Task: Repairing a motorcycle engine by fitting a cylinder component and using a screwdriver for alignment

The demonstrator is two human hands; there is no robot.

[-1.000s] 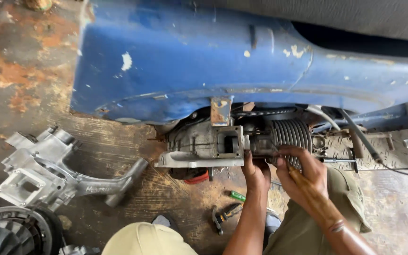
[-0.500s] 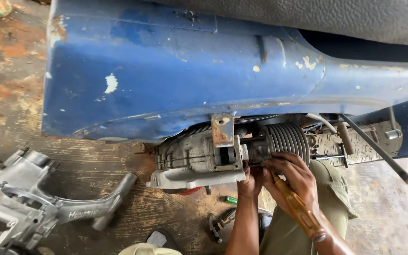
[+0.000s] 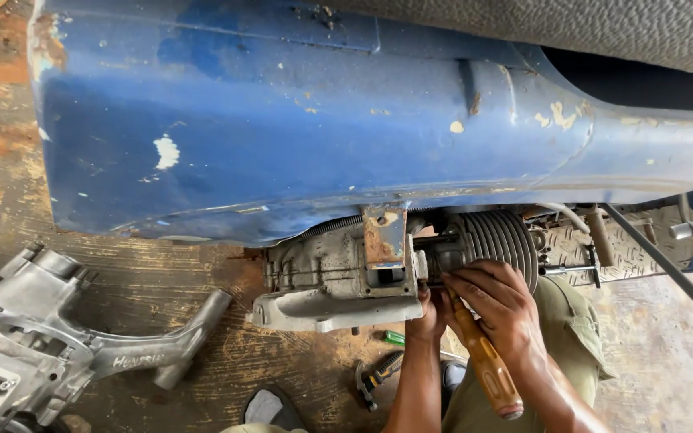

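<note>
Under the blue scooter body [image 3: 298,136], both hands work at the joint between the grey engine case [image 3: 334,281] and the finned cylinder [image 3: 495,240]. Right hand [image 3: 503,309] closed round a screwdriver with an orange-brown handle [image 3: 487,369], tip hidden at the joint. Left hand [image 3: 427,317] presses up beside it; grip cannot be told. Step judged: working a fastener there. Next move calls for steady, square tool seating. Loose aluminium casing [image 3: 34,345] lies well apart on the floor.
</note>
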